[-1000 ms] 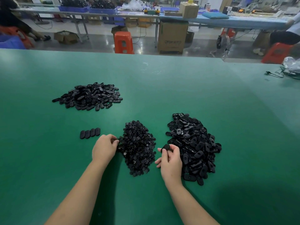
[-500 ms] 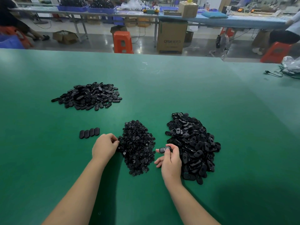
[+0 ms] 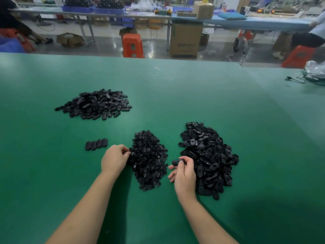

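Head: green desk [image 3: 193, 95], far pile of black oval plastic shells [image 3: 95, 103], row of four black caps [image 3: 96, 144]. R grip [image 3: 184, 175] clamps one black oval shell [image 3: 177, 162] beside heap of small round black parts [image 3: 149, 159]. L grip [image 3: 114, 160] curled at heap's edge, hold unclear.

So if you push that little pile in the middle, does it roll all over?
Probably it just spreads: the small round pieces look flat, so they'd likely slide, not roll. They seem light; the left hand pinches some with fingertips.
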Demonstrator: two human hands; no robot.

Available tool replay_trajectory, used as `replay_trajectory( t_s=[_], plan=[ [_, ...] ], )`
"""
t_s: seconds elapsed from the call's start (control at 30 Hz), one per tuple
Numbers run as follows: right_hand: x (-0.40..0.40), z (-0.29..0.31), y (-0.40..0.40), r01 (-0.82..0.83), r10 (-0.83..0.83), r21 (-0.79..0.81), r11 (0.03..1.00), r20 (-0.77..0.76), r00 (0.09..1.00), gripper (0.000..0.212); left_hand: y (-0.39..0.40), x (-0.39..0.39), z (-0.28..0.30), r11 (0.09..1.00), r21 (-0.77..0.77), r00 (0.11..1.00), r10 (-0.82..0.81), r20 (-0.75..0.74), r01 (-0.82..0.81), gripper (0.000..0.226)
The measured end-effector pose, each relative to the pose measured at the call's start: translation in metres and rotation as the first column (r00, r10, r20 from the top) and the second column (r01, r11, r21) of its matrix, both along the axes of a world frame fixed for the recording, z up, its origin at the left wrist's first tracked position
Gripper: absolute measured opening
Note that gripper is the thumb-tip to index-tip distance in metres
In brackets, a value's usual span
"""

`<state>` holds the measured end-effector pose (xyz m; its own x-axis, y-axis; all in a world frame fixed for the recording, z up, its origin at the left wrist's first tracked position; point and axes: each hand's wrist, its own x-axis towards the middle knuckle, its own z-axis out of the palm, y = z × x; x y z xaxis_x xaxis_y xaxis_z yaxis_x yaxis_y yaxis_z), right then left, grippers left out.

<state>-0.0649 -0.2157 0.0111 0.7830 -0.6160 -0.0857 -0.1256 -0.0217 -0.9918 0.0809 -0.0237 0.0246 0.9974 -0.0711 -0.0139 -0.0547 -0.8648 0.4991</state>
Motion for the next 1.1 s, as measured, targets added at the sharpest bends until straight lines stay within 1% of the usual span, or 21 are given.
replay_trajectory(
  t_s=[0.13,0.27,0.37,0.43,0.5,0.57,0.6,0.7,0.77,0.87,1.0,1.1],
  plan=[
    [0.001,-0.001,0.0,-0.008,0.008,-0.032,0.999,-0.005,1.0,0.014,0.003,0.0,0.0,0.999,-0.038,1.0,-0.01,-0.025,0.01,0.006],
    [0.001,-0.001,0.0,-0.014,0.014,-0.039,0.999,-0.014,1.0,0.013,0.009,0.002,-0.001,0.992,-0.123,0.997,-0.038,-0.07,0.03,0.015],
    [0.0,0.0,0.0,-0.012,0.012,-0.026,1.0,-0.014,1.0,0.012,0.013,0.003,0.001,0.984,-0.174,0.995,-0.042,-0.092,0.026,0.014],
    [-0.001,0.0,0.0,-0.011,0.01,-0.018,1.0,-0.012,1.0,0.011,0.015,0.003,0.002,0.968,-0.251,0.992,-0.027,-0.121,-0.004,0.012],
    [-0.002,0.001,0.0,-0.013,0.013,-0.014,1.0,-0.011,1.0,0.012,0.016,0.002,0.003,0.918,-0.392,0.987,-0.009,-0.158,-0.054,0.009],
    [-0.002,0.002,0.0,-0.016,0.016,-0.009,1.0,-0.006,1.0,0.013,0.014,-0.001,0.006,0.837,-0.54,0.982,-0.017,-0.19,-0.09,0.006],
    [-0.002,0.002,0.0,-0.015,0.015,-0.008,1.0,-0.004,1.0,0.014,0.011,-0.003,0.008,0.799,-0.593,0.979,-0.031,-0.202,-0.097,0.007],
    [-0.002,0.002,0.0,-0.013,0.013,-0.008,1.0,-0.006,1.0,0.014,-0.001,-0.009,0.016,0.716,-0.692,0.966,-0.104,-0.235,-0.091,0.014],
    [-0.002,0.002,0.0,-0.014,0.014,-0.009,1.0,-0.006,1.0,0.012,-0.01,-0.012,0.02,0.661,-0.744,0.954,-0.15,-0.258,-0.097,0.016],
    [-0.001,0.001,0.0,-0.017,0.017,-0.02,1.0,-0.005,1.0,0.012,-0.024,-0.018,0.023,0.611,-0.784,0.943,-0.185,-0.277,-0.11,0.013],
    [-0.002,-0.002,-0.001,-0.02,0.019,-0.084,0.996,-0.011,1.0,0.01,-0.041,-0.027,0.022,0.538,-0.827,0.919,-0.224,-0.325,-0.162,0.008],
    [-0.001,-0.002,-0.001,-0.018,0.017,-0.071,0.997,-0.014,1.0,0.008,-0.053,-0.034,0.018,0.516,-0.833,0.893,-0.254,-0.372,-0.2,0.005]
  ],
)
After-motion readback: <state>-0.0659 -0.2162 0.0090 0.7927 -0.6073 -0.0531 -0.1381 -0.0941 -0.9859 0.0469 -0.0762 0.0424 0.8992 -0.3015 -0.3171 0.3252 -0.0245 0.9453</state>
